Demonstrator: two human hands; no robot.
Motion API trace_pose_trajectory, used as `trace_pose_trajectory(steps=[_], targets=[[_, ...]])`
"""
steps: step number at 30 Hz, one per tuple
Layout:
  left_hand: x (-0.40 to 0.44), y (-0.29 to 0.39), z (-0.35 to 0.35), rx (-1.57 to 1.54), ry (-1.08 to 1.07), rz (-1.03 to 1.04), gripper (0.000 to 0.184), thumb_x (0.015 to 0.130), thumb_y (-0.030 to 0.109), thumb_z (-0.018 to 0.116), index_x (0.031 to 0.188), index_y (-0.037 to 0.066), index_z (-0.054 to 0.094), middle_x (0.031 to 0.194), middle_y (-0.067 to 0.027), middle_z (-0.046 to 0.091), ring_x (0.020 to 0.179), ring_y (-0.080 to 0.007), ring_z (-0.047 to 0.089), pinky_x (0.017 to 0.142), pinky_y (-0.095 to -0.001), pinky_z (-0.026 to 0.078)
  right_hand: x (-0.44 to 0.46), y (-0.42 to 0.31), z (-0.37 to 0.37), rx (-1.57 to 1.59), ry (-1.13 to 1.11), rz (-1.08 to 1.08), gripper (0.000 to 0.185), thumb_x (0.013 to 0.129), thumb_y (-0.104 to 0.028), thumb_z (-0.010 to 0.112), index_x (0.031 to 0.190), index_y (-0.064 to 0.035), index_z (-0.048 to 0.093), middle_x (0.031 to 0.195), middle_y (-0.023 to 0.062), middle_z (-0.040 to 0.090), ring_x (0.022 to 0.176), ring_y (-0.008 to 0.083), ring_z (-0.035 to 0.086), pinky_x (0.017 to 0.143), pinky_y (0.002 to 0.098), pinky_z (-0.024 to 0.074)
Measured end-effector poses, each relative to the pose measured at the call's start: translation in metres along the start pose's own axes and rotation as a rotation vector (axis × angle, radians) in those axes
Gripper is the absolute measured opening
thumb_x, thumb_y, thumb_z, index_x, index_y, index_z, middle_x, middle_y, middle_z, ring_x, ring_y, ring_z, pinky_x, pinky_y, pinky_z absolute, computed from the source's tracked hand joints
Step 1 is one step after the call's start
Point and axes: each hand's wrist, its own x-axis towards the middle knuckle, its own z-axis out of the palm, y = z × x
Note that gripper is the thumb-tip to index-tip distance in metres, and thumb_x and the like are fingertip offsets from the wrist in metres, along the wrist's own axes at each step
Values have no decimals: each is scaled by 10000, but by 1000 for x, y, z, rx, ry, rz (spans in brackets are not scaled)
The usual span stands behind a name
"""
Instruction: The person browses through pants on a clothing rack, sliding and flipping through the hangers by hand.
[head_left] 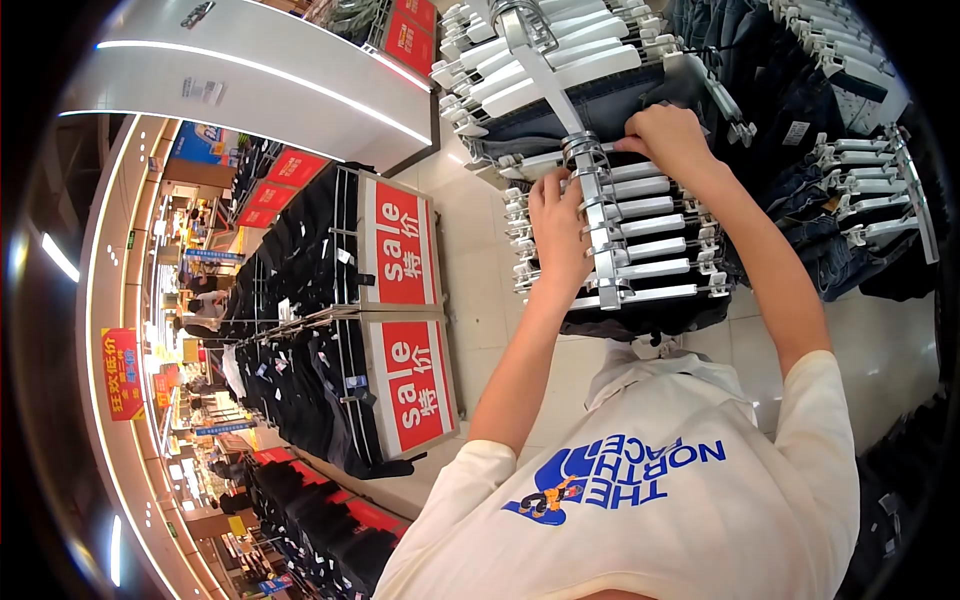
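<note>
White-barred trouser hangers point(650, 227) hang in a row along a metal rail point(546, 80), with dark trousers below them. My left hand point(560, 230) is left of the rail, its fingers curled over the hanger ends at the far end of the near group. Across the rail, my right hand point(672, 140) is closed at the waist of dark jeans point(575, 122), its thumb pointing left along a hanger. Whether its fingertips grip the denim or the hanger is hard to see. A second cluster of white hangers point(570, 75) sits farther along the rail.
More jeans on hangers point(870, 190) hang at the right. To the left stands a rack of dark clothes point(295, 270) with red sale signs point(405, 245). Pale floor tiles point(475, 290) run between the racks. A white counter-like structure point(270, 75) is at upper left.
</note>
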Motion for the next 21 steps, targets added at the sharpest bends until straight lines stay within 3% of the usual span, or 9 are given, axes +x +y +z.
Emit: trace_pose_trajectory(steps=[4,7,10,13,15,16,17,19,21], targets=[[0,0,-2,103,-11,46,447,780,-119,635,1214,-35,701,1386,-194,607,1302,-441,517,1083,-518,467,-1,1,6,9,9,7,369,898,-474,830,873,-107,855,805,125,775,864,351,762,741,465,588],[-1,2,-1,-40,1,-73,461,766,-134,653,1213,-32,701,1391,-184,604,1293,-425,523,1056,-478,487,-9,1,6,29,65,18,359,901,-460,836,864,-103,854,812,116,780,862,341,762,738,464,587],[-1,6,-5,124,-19,14,500,765,-132,670,1252,-26,687,1388,-180,610,1294,-415,525,1062,-460,485,-16,-2,3,107,26,49,338,903,-434,846,887,-96,832,817,105,782,854,333,761,744,462,585],[0,7,-5,200,-17,35,475,838,-147,631,1292,-13,675,1410,-147,588,1261,-350,537,957,-379,531,-23,-4,-8,173,-24,87,321,912,-402,855,962,-91,791,844,96,786,867,339,759,767,452,580],[0,19,-9,-48,-68,-182,454,918,-170,561,1327,-3,664,1425,-106,552,1195,-271,542,798,-280,533,-30,0,-12,348,-14,80,328,916,-373,858,1030,-88,740,865,96,782,880,348,755,789,442,567],[-2,18,-9,-17,-43,-123,425,966,-175,521,1323,1,669,1420,-88,523,1179,-217,514,690,-218,491,-33,1,-14,348,-15,85,328,916,-373,858,1030,-88,740,865,96,782,880,348,755,789,442,567],[-1,23,-12,-20,-49,-123,425,966,-175,521,1323,1,669,1420,-88,523,1179,-217,514,690,-218,491,-37,1,-17,358,-25,64,327,912,-360,860,1039,-86,733,870,100,778,884,350,753,795,445,562],[4,36,-16,-256,-16,-358,410,964,-161,544,1321,-4,669,1421,-105,507,1232,-222,487,721,-230,499,-39,2,-23,367,-35,48,327,908,-347,862,1048,-84,726,874,103,775,887,352,751,801,448,556],[1,19,-6,-335,-30,-398,400,962,-151,556,1320,-9,669,1447,-111,479,1269,-223,459,727,-238,496,-37,-2,-27,338,-131,94,346,884,-375,866,1052,-97,745,972,135,809,974,385,770,863,494,574]])
